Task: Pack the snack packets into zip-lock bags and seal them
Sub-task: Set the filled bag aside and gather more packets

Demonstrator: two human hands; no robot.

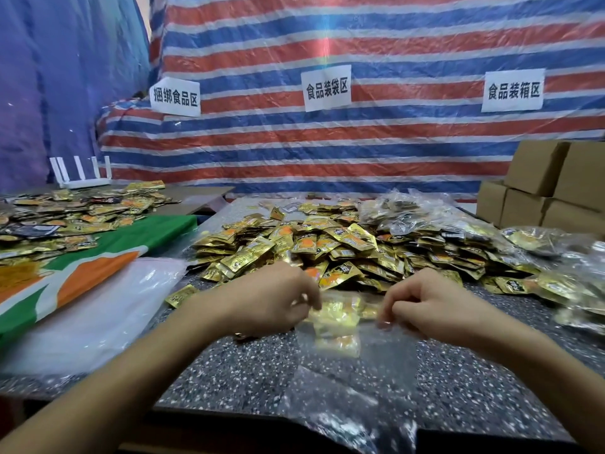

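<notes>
1. Work surface: a speckled table [245, 371] set before a striped tarp wall [360, 152].
2. Far left: a stack of empty bags [98, 316] lies flat, not yet used.
3. Centre: the left hand [278, 303] and right hand [422, 309], a little apart, each pinch the top edge of one zip-lock bag [343, 326] holding a few gold packets. Blur hides whether its seal is pressed closed.
4. Behind the hands: a large heap of snack packets [327, 250] lies loose.
5. Right: filled bags [523, 237] lie piled. Judgement: the task is partly done, with much packing left.
</notes>
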